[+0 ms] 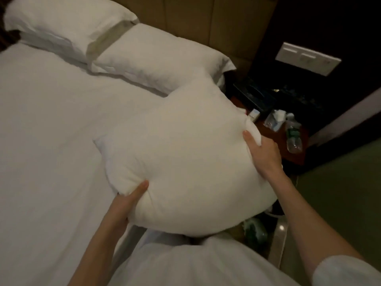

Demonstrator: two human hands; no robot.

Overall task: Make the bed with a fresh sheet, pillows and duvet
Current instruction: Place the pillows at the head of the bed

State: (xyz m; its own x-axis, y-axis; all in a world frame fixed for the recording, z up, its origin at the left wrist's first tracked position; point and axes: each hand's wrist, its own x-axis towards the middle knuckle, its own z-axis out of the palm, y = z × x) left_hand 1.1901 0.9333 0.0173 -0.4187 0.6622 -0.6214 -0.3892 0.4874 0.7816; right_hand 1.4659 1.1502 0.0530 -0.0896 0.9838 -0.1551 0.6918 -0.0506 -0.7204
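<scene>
1. Three pillows: two cased pillows, one (61,25) at the far left and one (156,60) beside it, lie against the headboard (195,17); a third, bare pillow (185,157) is held over the bed's near edge.
2. One white sheet (51,141) covers the mattress, smooth with faint creases. The bare pillow is plump, soft, rounded.
3. The left hand (125,205) grips its near corner, thumb pressed on top, fingers hidden underneath.
4. The right hand (261,153) clutches its right edge, fingers bunching the fabric.
5. One wooden nightstand (296,153) holds a plastic bottle (293,137).
</scene>
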